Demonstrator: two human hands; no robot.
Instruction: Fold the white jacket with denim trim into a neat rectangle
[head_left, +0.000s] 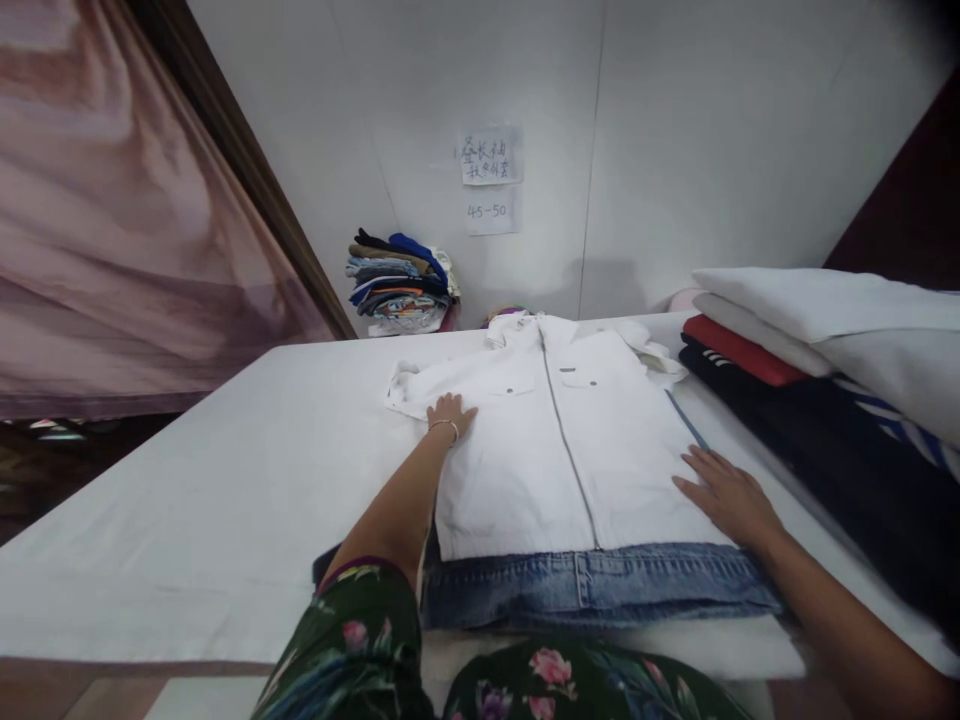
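Observation:
A white zip-front jacket [502, 470] lies spread out with its collar toward the wall, its zip done up and two chest pockets showing. Under its hem a blue denim garment [517, 590] sticks out toward me. My left hand [450, 412] rests flat on the jacket near its left sleeve, fingers spread, a bracelet at the wrist. On the right edge of the jacket lies my right hand [727, 492], its fingers stretched out over the cloth. Neither hand grips anything.
At the right stands a pile of folded clothes [810, 440], white, red and dark. Another folded stack [401, 285] sits at the back against the wall. The white table [225, 500] extends to the left, beside a pink curtain [150, 220]. Handwritten papers [491, 180] hang on the wall.

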